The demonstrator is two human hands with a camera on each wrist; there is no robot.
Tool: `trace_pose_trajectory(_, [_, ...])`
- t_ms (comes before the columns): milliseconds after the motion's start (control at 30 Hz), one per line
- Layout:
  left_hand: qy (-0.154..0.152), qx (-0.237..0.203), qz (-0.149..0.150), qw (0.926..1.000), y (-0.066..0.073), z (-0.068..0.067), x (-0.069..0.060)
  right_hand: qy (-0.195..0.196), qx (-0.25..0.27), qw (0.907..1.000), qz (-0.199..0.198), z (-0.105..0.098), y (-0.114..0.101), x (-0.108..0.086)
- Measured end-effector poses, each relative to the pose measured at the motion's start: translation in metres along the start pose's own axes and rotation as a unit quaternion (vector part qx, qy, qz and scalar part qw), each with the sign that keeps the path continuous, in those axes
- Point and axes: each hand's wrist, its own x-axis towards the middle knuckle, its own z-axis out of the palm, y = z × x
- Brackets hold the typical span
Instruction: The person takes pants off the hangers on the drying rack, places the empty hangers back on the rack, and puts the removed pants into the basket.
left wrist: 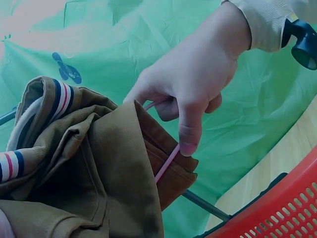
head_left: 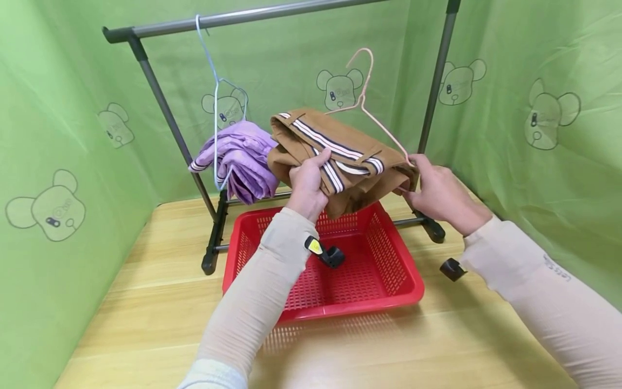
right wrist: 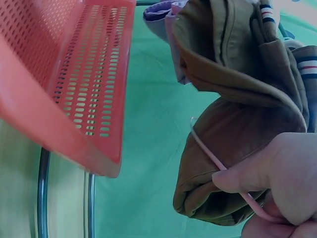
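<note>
Brown folded garment (head_left: 340, 146) with striped waistband hangs between both hands above the basket. My left hand (head_left: 309, 186) grips its front fold, thumb on the striped edge; only a sliver of this hand shows in the left wrist view. My right hand (head_left: 437, 189) holds the lower corner of a pink hanger (head_left: 371, 108), whose bar passes inside the garment (left wrist: 124, 163). In the left wrist view the right hand (left wrist: 193, 79) has the pink bar (left wrist: 168, 161) at its thumb and fingers; the right wrist view shows the thumb of this hand (right wrist: 282, 183) against the hanger (right wrist: 210, 156).
A purple garment (head_left: 248, 156) hangs on a blue hanger (head_left: 215, 102) at the left of the grey rack (head_left: 272, 12). Below the hands stands a red basket (head_left: 350, 309) on the wooden table (head_left: 160, 324). Green curtains (head_left: 58, 135) surround it.
</note>
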Motion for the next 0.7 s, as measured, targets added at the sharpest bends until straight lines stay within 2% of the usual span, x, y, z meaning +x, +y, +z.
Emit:
trace_pose_trajectory(133, [-0.005,-0.007,0.002,1.0000,-0.001,0.001,0.000,-0.009,0.002,0.9999,0.006,-0.001,0.005,0.003])
trace_pose_trajectory(367, [-0.003,-0.011,0.010,0.9999,0.001,0.003,-0.001,-0.037,0.017,0.9975,0.057,-0.003,0.010,0.006])
trace_pose_trajectory(700, [0.000,-0.027,0.000,0.9996,0.004,0.001,0.001,-0.033,-0.002,0.9982,0.050,0.000,0.017,0.006])
